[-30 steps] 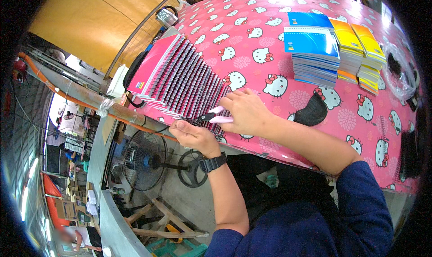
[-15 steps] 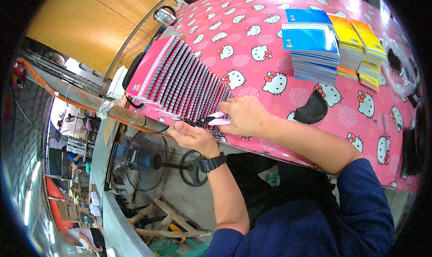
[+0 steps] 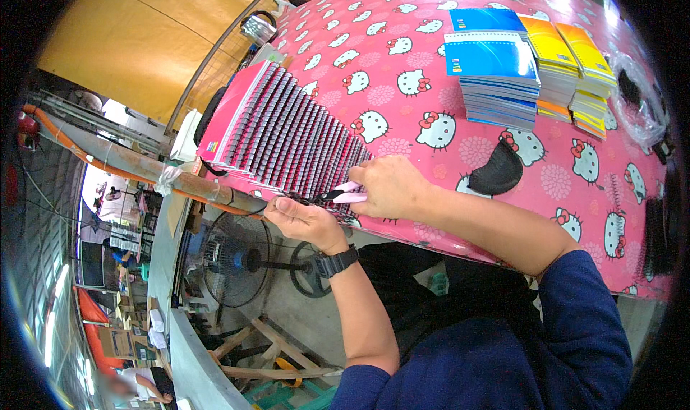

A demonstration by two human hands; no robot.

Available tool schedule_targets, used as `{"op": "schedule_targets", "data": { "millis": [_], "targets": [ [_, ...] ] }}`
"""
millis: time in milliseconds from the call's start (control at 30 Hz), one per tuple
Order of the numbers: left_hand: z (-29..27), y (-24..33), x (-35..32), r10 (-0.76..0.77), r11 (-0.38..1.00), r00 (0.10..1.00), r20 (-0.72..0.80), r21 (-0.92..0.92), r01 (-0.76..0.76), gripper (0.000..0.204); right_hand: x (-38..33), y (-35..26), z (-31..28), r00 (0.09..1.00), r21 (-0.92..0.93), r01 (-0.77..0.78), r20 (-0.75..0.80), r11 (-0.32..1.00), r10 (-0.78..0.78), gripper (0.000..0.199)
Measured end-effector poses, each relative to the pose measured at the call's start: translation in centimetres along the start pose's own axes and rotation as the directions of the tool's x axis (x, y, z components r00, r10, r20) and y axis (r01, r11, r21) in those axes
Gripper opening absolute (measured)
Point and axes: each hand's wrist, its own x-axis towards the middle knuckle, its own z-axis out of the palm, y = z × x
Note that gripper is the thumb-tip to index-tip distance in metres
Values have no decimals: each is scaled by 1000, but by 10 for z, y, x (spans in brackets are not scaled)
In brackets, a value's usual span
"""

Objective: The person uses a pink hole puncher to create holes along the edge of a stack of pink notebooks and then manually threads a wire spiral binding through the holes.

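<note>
A long stack of pink-covered spiral notebooks [image 3: 287, 137] leans in a fanned row at the table's left edge, its black coils facing up and right. My right hand [image 3: 393, 186] is closed round the pink handles of small pliers [image 3: 349, 197]. Their dark jaws are at the near end of the row, by the coil ends. My left hand [image 3: 305, 222] is curled, palm up, just below the jaws at the same lower corner. Whatever its fingers pinch there is hidden. A black watch [image 3: 336, 261] is on my left wrist.
Blue notebooks [image 3: 496, 86] and yellow notebooks [image 3: 553, 58] stand in piles on the pink patterned table cover [image 3: 381, 94]. A black half-round pad [image 3: 497, 169] lies nearer. Loose black coils [image 3: 655, 237] are at the right edge. A fan [image 3: 233, 259] stands below the table's left side.
The view has shifted slightly. Both hands and the pliers stay at nearly the same place by the lower end of the notebook row.
</note>
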Motion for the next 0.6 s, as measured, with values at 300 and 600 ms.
{"op": "schedule_targets", "data": {
  "millis": [300, 600],
  "targets": [
    [0, 4, -2, -7, 1000, 1000, 15, 14, 7, 40, -5, 9, 15, 977, -159, 54, -196, 986, -85, 39],
    [5, 6, -4, 10, 996, 998, -60, 84, -5, 42, -5, 0, 9, 999, 0, -28, 25, 1000, 28, 36]
  ]
}}
